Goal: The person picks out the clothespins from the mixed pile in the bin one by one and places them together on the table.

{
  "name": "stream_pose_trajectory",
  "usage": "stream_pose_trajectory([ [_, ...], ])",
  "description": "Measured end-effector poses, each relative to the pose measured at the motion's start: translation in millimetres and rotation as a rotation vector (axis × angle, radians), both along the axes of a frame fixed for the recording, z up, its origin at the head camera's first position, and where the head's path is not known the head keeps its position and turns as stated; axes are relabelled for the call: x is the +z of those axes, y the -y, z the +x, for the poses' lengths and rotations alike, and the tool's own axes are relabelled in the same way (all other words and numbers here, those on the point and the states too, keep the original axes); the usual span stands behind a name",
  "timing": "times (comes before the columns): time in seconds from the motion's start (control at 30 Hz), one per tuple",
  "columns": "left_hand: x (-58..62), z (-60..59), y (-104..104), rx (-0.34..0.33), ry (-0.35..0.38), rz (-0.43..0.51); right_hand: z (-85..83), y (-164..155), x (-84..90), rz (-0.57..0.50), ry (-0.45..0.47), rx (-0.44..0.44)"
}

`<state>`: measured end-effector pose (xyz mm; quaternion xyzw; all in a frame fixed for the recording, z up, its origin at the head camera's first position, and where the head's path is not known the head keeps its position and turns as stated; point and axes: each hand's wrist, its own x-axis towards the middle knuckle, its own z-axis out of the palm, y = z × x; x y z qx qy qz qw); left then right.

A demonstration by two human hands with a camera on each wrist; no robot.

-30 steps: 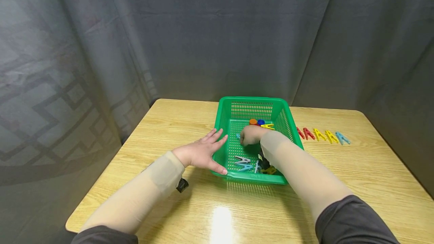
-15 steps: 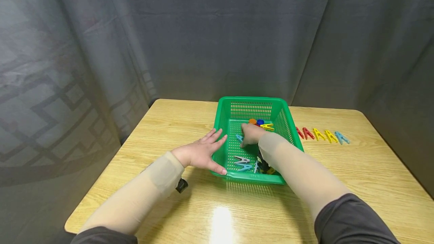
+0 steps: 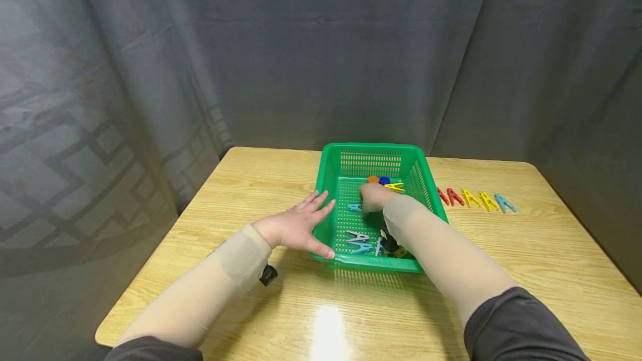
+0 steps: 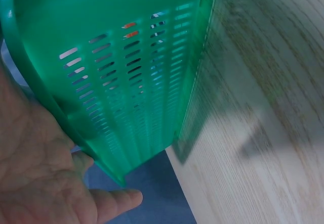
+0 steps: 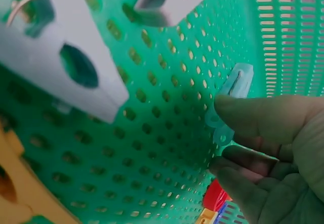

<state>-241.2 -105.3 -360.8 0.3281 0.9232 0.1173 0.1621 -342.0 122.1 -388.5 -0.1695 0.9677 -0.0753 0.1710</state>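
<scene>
At eight o'clock on the basket (image 3: 378,262), the left hand (image 3: 298,228) lies spread, presumably steadying it; inside, the right hand (image 3: 375,198), thumb and fingers parted, has the blue clothespin (image 3: 354,208) at its nine o'clock.

The person's left forearm (image 3: 205,286) reaches forward from a dark left sleeve (image 3: 152,349), the left hand (image 3: 297,228) spread, fingers (image 3: 325,212) apart. The right forearm (image 3: 446,258) slants inward from a dark right sleeve (image 3: 521,327); on the right hand (image 3: 375,198), a gap separates the extended thumb (image 5: 263,114) from the bent fingers.
</scene>
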Motion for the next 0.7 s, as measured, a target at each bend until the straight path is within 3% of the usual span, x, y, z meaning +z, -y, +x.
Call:
stream_pose_trajectory([
  [0.43, 2.1, 1.6, 1.3, 0.007, 0.008, 0.011, -1.9, 1.6, 1.2, 0.062, 0.026, 0.032],
  [0.7, 2.8, 1.6, 2.5, 0.011, 0.016, 0.01, -1.3, 0.8, 3.2, 0.003, 0.023, 0.029],
])
